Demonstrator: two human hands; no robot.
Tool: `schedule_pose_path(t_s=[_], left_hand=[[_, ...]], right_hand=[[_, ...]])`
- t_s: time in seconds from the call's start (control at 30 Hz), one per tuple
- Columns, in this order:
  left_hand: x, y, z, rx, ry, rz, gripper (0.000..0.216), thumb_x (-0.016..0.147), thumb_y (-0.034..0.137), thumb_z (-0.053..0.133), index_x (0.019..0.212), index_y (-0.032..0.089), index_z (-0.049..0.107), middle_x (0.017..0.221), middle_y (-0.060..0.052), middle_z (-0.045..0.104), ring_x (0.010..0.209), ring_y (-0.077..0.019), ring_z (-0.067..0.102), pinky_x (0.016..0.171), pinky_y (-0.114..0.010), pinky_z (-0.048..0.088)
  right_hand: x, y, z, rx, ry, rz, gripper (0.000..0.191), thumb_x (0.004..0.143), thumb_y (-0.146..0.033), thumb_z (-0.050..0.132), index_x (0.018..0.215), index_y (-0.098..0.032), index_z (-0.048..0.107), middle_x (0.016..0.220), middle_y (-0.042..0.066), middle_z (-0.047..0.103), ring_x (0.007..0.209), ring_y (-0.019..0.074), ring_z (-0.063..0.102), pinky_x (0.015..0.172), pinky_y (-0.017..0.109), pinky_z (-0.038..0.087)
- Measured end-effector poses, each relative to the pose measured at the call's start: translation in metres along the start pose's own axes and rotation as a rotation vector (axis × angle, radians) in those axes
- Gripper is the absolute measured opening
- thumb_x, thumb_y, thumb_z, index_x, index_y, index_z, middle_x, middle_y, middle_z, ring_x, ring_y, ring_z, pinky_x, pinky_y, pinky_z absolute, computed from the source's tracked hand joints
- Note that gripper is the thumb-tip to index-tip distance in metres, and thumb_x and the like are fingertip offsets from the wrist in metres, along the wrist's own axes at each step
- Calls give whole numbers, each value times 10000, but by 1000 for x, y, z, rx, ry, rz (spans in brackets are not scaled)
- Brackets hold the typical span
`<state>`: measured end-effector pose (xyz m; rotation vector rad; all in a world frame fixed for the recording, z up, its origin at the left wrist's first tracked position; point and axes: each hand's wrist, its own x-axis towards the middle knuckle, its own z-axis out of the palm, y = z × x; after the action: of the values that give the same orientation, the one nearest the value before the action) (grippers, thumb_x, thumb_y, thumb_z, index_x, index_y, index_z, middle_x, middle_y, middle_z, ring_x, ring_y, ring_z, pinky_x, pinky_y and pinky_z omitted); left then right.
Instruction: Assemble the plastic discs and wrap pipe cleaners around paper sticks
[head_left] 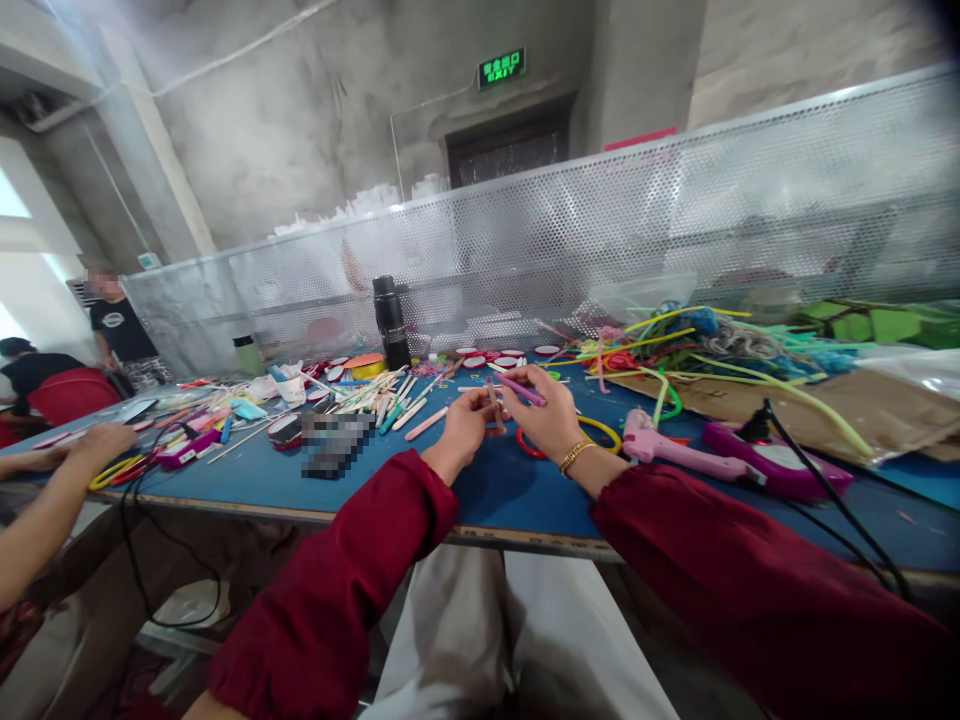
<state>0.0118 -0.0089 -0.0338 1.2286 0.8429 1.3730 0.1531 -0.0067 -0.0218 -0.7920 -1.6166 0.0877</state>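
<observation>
My left hand (463, 428) is closed, pinching a thin brownish-pink strip (493, 405) that stands roughly upright between my two hands. In the fingers of my right hand (553, 418) is a slim purple stick (523, 389), which looks like a pen, though its kind is not certain. The right fingertips are close to the strip; whether they touch it I cannot tell. Just beyond and under my right wrist lie a yellow ring (604, 432) and a red ring (528, 447), partly covered by the hand.
Right of my hands lie a pink glue gun (682, 452), a purple power strip (787, 470) with a black cord, and colourful fuzzy stems (675, 340) on cardboard. Pale sticks (375, 398), a pixelated dark object (337, 445) and a black flask (391, 325) stand leftward. A co-worker's hand (105, 445) is far left.
</observation>
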Motion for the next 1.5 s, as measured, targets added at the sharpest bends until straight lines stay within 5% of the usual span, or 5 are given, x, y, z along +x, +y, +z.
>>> schedule_pose_path(t_s=[0.3, 0.6, 1.0, 1.5], left_hand=[[1, -1, -1, 23, -7, -2, 242, 798, 203, 754, 1026, 155, 690, 928, -78, 712, 805, -189, 696, 658, -289, 572], [1, -2, -2, 15, 5, -2, 241, 805, 217, 770, 1021, 152, 685, 910, -68, 705, 765, -168, 681, 626, -263, 562], [2, -2, -1, 21, 12, -7, 265, 784, 220, 787, 1020, 160, 683, 911, -66, 713, 809, -193, 702, 653, -283, 572], [1, -1, -1, 15, 2, -2, 243, 797, 223, 769, 1013, 158, 678, 951, -80, 721, 816, -207, 715, 609, -276, 558]], right_hand=[[1, 0, 0, -44, 71, 79, 216, 902, -384, 597, 734, -248, 588, 722, -7, 664, 687, 174, 590, 666, 307, 430], [2, -2, -1, 41, 45, 63, 131, 864, -323, 597, 881, -233, 690, 847, 31, 725, 759, 198, 643, 725, 326, 477], [1, -2, -1, -5, 52, 118, 125, 837, -277, 584, 717, -241, 586, 671, -21, 596, 648, 161, 535, 640, 303, 394], [-1, 1, 0, 22, 20, 103, 102, 837, -268, 605, 741, -232, 608, 695, -17, 624, 653, 154, 531, 632, 291, 390]])
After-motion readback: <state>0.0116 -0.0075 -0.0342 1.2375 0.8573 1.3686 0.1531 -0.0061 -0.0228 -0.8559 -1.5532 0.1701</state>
